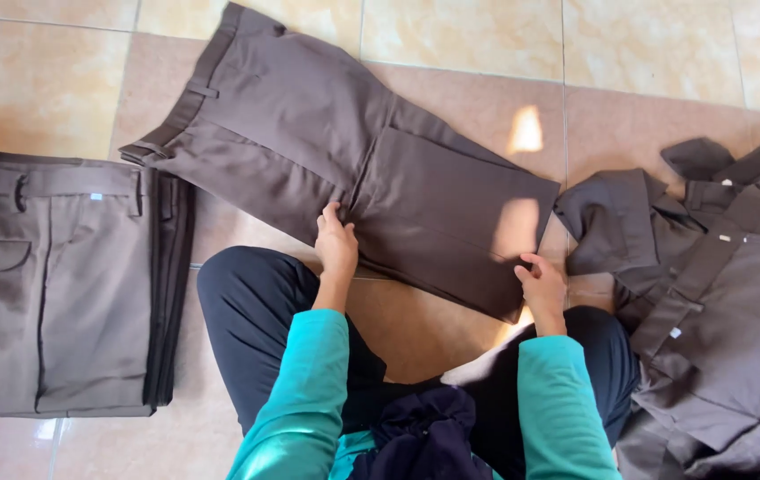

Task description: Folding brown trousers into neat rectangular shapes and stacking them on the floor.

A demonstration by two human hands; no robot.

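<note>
Head view, seated person, legs crossed on tiled floor (42,80). Teal sleeves (300,391), dark trousers worn on legs.

Brown trousers (309,116) laid flat on the floor in front of the knees, running diagonally: waistband at upper left, legs folded back over at lower right, so a doubled panel (451,213) is formed. Fold edge is seen near the middle of the garment.

Left hand (336,242): pressed on the trousers at the near edge, right by the fold line. Fingers are curled onto the cloth, thumb side up. Pinch vs. plain press cannot be told from this angle; contact with the fabric is clear.

Right hand (542,283): placed at the lower right corner of the doubled panel. Fingertips are closed on the cloth edge, so the corner is gripped between fingers and thumb.

Both hands are on the same garment, well apart, one at the fold, one at the corner.

Surroundings:
- Stack (51,284) of folded brown trousers to the left, waistbands up top, edges squared, several layers visible at its right side. Apart from the worked trousers, near the waistband end.
- Pile (718,293) of unfolded brown garments to the right, crumpled, belt loops and small labels visible. Its left edge lies just beside the doubled panel's corner.
- Sun patches seen on the panel and the floor near the right hand.
- Dark cloth bundled in the lap.
</note>
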